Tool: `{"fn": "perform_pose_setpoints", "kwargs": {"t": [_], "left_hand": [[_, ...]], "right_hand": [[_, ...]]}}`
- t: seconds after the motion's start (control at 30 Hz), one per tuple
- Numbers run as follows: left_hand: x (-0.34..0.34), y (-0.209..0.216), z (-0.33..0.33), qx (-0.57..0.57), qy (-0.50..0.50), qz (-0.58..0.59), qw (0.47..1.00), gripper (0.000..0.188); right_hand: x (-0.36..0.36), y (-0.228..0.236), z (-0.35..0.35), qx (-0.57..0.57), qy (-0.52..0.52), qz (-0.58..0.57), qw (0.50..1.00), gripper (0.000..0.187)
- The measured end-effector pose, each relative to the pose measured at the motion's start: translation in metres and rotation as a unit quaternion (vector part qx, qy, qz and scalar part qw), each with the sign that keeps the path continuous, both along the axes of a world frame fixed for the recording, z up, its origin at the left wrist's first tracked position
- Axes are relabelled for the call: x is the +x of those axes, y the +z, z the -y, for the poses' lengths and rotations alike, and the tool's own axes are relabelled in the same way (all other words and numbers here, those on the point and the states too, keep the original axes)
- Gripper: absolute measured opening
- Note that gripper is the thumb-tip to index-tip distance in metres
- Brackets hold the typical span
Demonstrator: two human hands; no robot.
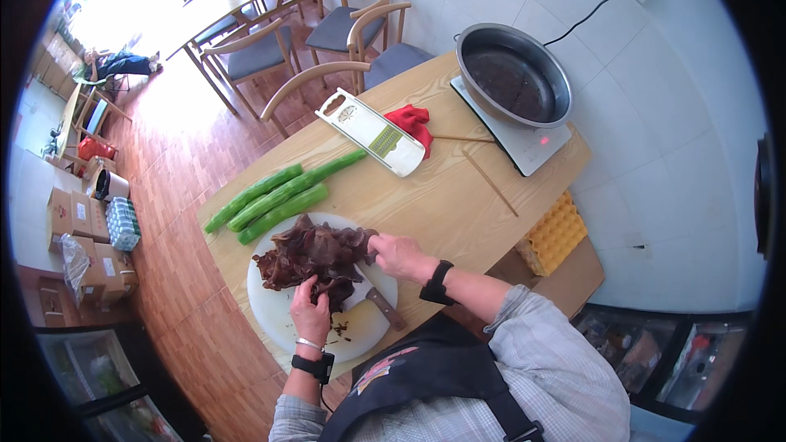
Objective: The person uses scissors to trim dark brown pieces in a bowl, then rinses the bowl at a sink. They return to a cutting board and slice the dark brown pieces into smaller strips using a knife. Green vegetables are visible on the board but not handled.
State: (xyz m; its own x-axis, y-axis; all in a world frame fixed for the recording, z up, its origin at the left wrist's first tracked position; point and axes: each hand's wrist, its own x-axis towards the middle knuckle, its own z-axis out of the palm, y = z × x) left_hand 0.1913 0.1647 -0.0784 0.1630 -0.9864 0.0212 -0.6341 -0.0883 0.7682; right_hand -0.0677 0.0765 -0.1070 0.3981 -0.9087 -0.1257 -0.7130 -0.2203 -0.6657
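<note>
A heap of dark brown wood ear mushrooms [315, 250] lies on a round white cutting board [262, 299] at the table's near left corner. My left hand [309, 315] has its fingers closed on the heap's near edge. At the heap's right side, my right hand [399, 257] grips a piece of the mushroom with bent fingers. Between my hands a cleaver [381, 307] with a wooden handle rests on the board, its blade partly under the mushrooms. Small dark scraps [341, 329] are scattered near it. Three peeled green stalks [282, 200] lie just beyond the board.
A white slicer [372, 131] and a red cloth [411, 124] lie farther back, with two chopsticks [490, 182] alongside. A metal pan [514, 74] stands on an induction cooker [536, 143] at right. Yellow egg trays [555, 233] sit below the table edge. Chairs [254, 53] stand beyond.
</note>
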Motion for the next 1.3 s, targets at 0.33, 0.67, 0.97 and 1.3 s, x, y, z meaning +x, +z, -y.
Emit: {"fn": "perform_pose_setpoints", "kwargs": {"t": [0.33, 0.67, 0.97, 1.3], "left_hand": [[0.014, 0.000, -0.070, 0.092, 0.187, 0.009, 0.978, 0.063], [0.003, -0.009, -0.049, 0.044, 0.208, -0.217, 0.953, 0.045], [0.041, -0.008, -0.052, 0.051, 0.259, -0.303, 0.916, 0.047], [0.040, -0.005, -0.081, 0.103, 0.179, 0.009, 0.978, 0.049]], "right_hand": [[-0.029, 0.021, 0.009, 0.136, -0.046, 0.192, 0.971, 0.011], [0.017, 0.077, 0.003, 0.413, 0.052, 0.317, 0.852, 0.015], [0.051, 0.027, -0.014, 0.093, 0.084, 0.103, 0.987, 0.052], [-0.002, 0.039, -0.001, 0.230, 0.018, 0.096, 0.968, 0.022]]}}
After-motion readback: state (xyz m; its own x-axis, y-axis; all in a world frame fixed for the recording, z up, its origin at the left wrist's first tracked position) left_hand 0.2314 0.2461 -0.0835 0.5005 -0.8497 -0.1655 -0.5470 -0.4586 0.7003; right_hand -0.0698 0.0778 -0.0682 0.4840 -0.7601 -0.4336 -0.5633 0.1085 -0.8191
